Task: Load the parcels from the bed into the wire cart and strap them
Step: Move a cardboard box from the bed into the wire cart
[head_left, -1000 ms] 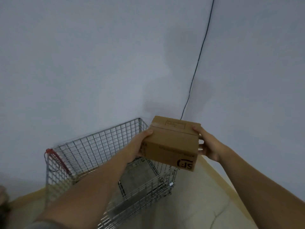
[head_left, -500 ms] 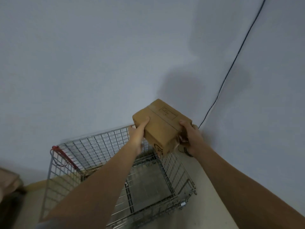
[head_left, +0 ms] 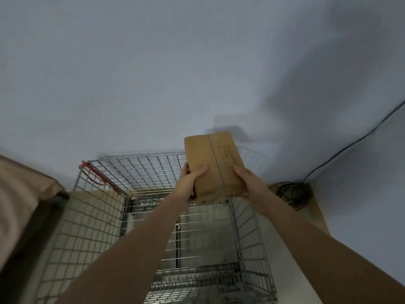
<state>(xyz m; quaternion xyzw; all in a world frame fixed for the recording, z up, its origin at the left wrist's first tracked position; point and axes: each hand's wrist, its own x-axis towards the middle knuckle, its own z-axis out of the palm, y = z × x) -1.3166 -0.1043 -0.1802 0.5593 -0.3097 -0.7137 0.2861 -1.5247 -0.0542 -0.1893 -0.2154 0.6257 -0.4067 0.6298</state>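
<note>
A brown cardboard parcel (head_left: 213, 159) with a printed label box is held between both hands over the far right part of the wire cart (head_left: 87, 218). My left hand (head_left: 190, 179) grips its left side, thumb on top. My right hand (head_left: 249, 183) grips its right side. The parcel tilts, its top face toward me. The cart is a metal mesh basket, open on top, and I see nothing lying inside it. A red strap (head_left: 100, 175) runs along its far left rim.
The corner of the bed (head_left: 19, 194), covered in beige cloth, sits at the left next to the cart. Grey walls rise close behind and to the right. A coiled black cable (head_left: 291, 193) lies on the floor in the corner, right of the cart.
The parcel has been carried from right of the cart to above it and turned so its top faces me. My view has dropped to look down into the cart.
</note>
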